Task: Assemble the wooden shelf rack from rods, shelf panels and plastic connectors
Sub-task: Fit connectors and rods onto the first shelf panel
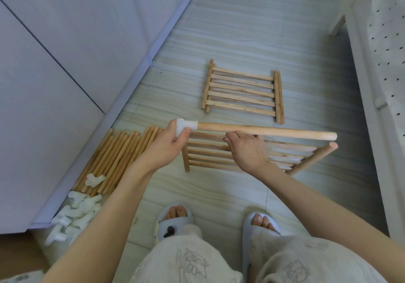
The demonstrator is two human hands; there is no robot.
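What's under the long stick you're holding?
Under the rod lies a slatted shelf panel on the floor. The right hand and left hand cover its middle and left corner.

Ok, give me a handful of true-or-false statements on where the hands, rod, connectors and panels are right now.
1. The left hand grips a white connector on the end of a rod. True.
2. The rod's far end also carries a connector. False: that end is bare wood.
3. A stack of panels lies flat on the floor beyond the hands. True.
4. The spare connectors sit on the bed at right. False: they lie on the floor at left, by the spare rods.
5. The right hand is on the rod's middle. True.
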